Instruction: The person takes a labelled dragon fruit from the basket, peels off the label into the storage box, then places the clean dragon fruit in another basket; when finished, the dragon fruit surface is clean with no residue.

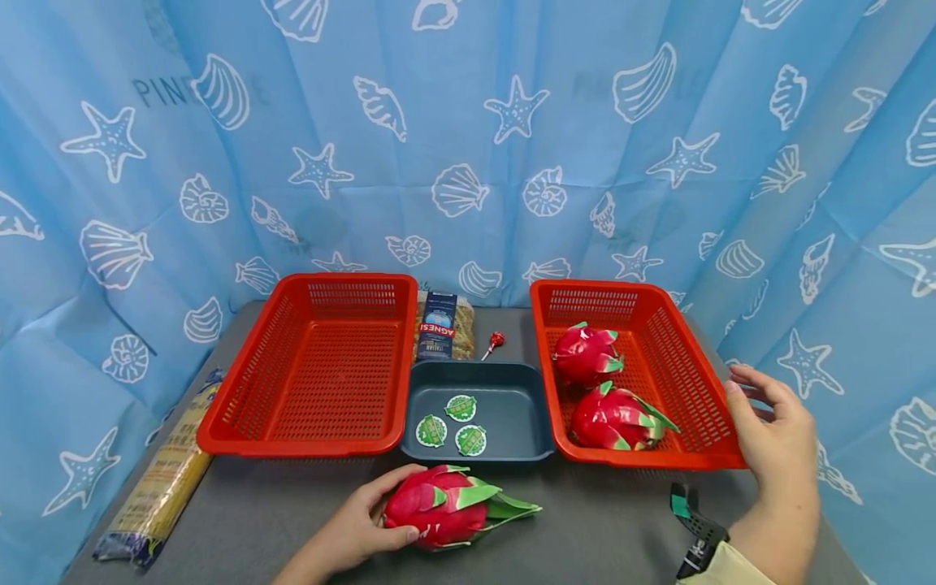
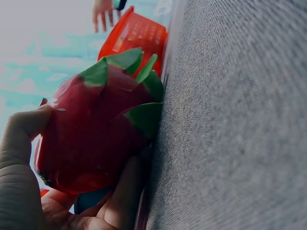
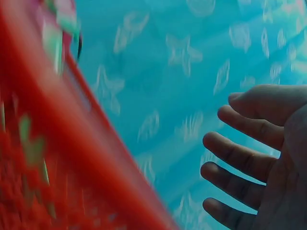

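Note:
My left hand [image 1: 363, 522] grips a dragon fruit [image 1: 442, 508] low over the front of the table, its green leaves pointing right. In the left wrist view the thumb and fingers curl round the red dragon fruit [image 2: 96, 129], close to the grey cloth. Beside the right wall of the right red basket [image 1: 654, 460], my right hand [image 1: 778, 435] hangs with relaxed fingers and nothing in them. The right wrist view shows that hand's fingers [image 3: 240, 148] spread near the basket rim [image 3: 81, 124]. Inside that basket lie two more dragon fruits, one behind [image 1: 585, 355] and one in front [image 1: 617, 418].
A second red basket [image 1: 300, 448] stands at left. Between the baskets, a dark blue tray [image 1: 519, 414] carries three round green stickers [image 1: 461, 408]. Behind it are a pasta bag [image 1: 442, 325] and a red lollipop [image 1: 496, 339]. A spaghetti packet [image 1: 164, 479] lies far left; a patterned curtain [image 1: 468, 162] hangs behind.

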Demonstrator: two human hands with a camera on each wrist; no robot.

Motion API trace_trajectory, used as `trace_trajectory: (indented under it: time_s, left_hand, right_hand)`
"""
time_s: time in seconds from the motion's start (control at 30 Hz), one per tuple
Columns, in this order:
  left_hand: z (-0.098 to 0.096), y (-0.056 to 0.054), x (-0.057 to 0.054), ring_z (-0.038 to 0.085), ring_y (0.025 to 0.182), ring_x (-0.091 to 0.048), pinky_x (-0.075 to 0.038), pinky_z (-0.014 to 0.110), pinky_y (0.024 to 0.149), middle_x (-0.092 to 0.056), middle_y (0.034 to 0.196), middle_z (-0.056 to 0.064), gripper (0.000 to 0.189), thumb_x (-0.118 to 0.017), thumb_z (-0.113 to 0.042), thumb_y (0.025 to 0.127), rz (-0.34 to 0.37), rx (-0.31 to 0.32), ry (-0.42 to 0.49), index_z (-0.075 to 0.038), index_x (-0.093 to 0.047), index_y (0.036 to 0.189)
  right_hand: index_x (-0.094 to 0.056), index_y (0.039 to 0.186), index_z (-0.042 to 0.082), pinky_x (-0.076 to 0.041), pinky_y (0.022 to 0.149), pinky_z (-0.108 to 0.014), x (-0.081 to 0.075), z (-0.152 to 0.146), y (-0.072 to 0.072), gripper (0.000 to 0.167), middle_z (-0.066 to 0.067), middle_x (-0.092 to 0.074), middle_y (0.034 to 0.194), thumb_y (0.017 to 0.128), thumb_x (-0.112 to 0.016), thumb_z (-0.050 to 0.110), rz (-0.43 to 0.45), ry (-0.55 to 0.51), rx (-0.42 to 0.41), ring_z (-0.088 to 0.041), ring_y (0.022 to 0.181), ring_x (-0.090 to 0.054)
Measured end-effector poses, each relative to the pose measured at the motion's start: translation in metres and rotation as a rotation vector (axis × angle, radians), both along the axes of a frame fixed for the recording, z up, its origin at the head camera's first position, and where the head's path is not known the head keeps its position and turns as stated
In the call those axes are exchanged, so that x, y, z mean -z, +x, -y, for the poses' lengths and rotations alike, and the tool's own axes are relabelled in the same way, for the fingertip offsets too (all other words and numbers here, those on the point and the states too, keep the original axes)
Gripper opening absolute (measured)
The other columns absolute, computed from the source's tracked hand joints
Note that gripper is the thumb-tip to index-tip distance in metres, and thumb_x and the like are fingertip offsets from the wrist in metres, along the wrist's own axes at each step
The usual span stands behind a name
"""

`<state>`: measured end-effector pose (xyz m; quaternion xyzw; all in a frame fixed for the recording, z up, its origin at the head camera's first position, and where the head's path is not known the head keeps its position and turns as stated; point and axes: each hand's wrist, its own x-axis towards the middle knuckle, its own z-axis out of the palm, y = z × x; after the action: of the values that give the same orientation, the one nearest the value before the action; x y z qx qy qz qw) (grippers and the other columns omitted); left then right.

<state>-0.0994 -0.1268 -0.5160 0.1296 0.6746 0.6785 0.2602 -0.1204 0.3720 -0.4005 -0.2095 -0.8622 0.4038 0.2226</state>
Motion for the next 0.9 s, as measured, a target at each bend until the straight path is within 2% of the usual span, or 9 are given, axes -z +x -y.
trace_trajectory:
  time_s: [0.13, 0.2, 0.27, 0.37, 0.43, 0.53, 0.7, 0.9]
  left_hand:
    - [-0.001, 0.000, 0.000, 0.033, 0.121, -0.054, -0.056, 0.034, 0.092, -0.048, 0.144, 0.020, 0.069, -0.081, -0.012, 0.088, 0.006, -0.001, 0.013, -0.006, -0.049, 0.149]
    - [-0.002, 0.000, 0.001, 0.032, 0.121, -0.055, -0.056, 0.034, 0.092, -0.048, 0.143, 0.019, 0.069, -0.081, -0.012, 0.088, 0.007, -0.006, 0.021, -0.005, -0.049, 0.149]
    - [-0.002, -0.001, 0.001, 0.032, 0.120, -0.055, -0.056, 0.033, 0.092, -0.049, 0.142, 0.019, 0.069, -0.080, -0.012, 0.088, 0.004, -0.011, 0.024, -0.004, -0.049, 0.149]
    - [-0.004, 0.000, 0.000, 0.031, 0.119, -0.056, -0.056, 0.034, 0.092, -0.050, 0.141, 0.019, 0.070, -0.080, -0.012, 0.088, 0.006, -0.015, 0.036, -0.002, -0.048, 0.149]
    - [-0.004, 0.000, -0.001, 0.030, 0.118, -0.057, -0.056, 0.035, 0.092, -0.050, 0.141, 0.019, 0.069, -0.079, -0.011, 0.089, 0.013, -0.012, 0.041, -0.002, -0.047, 0.149]
    - [-0.006, 0.001, -0.006, 0.029, 0.118, -0.057, -0.057, 0.036, 0.092, -0.051, 0.141, 0.017, 0.068, -0.079, -0.011, 0.089, 0.045, -0.006, 0.044, -0.003, -0.048, 0.149]
    - [-0.009, 0.004, -0.024, 0.029, 0.120, -0.056, -0.056, 0.040, 0.093, -0.051, 0.142, 0.016, 0.067, -0.076, -0.012, 0.092, 0.088, 0.010, 0.091, -0.003, -0.046, 0.151]
    - [-0.016, 0.011, -0.060, 0.030, 0.123, -0.056, -0.055, 0.046, 0.093, -0.050, 0.142, 0.017, 0.069, -0.072, -0.010, 0.094, 0.073, 0.005, 0.191, 0.000, -0.039, 0.154]
  right_hand:
    - [-0.057, 0.147, 0.010, -0.042, 0.080, -0.011, 0.016, -0.022, 0.006, 0.050, -0.012, -0.053, 0.141, 0.104, -0.056, 0.037, 0.108, 0.034, 0.021, 0.010, 0.098, -0.043]
    - [-0.054, 0.149, 0.007, -0.044, 0.075, -0.012, 0.025, -0.033, 0.009, 0.054, -0.018, -0.052, 0.140, 0.105, -0.055, 0.039, 0.150, 0.034, -0.016, 0.013, 0.094, -0.042]
    - [-0.050, 0.149, 0.003, -0.046, 0.069, -0.012, 0.034, -0.043, 0.011, 0.058, -0.010, -0.059, 0.128, 0.105, -0.056, 0.039, 0.175, 0.009, -0.079, 0.017, 0.088, -0.044]
    - [-0.044, 0.152, 0.000, -0.051, 0.061, -0.014, 0.047, -0.055, 0.012, 0.062, 0.017, -0.058, 0.110, 0.105, -0.058, 0.036, 0.180, -0.070, -0.205, 0.018, 0.082, -0.051]
    - [-0.041, 0.155, 0.002, -0.052, 0.063, -0.014, 0.054, -0.059, 0.011, 0.061, 0.033, -0.050, 0.104, 0.105, -0.060, 0.031, 0.152, -0.131, -0.264, 0.014, 0.081, -0.058]
    - [-0.040, 0.158, 0.010, -0.051, 0.067, -0.011, 0.063, -0.062, 0.011, 0.059, 0.039, -0.052, 0.102, 0.104, -0.061, 0.024, 0.101, -0.197, -0.310, 0.010, 0.083, -0.063]
    - [-0.045, 0.157, 0.021, -0.050, 0.070, -0.009, 0.069, -0.064, 0.013, 0.055, 0.035, -0.060, 0.102, 0.104, -0.061, 0.018, 0.046, -0.319, -0.315, 0.006, 0.081, -0.067]
    - [-0.045, 0.157, 0.024, -0.048, 0.071, -0.007, 0.068, -0.062, 0.011, 0.055, 0.036, -0.059, 0.101, 0.104, -0.061, 0.020, 0.062, -0.322, -0.307, 0.008, 0.082, -0.066]
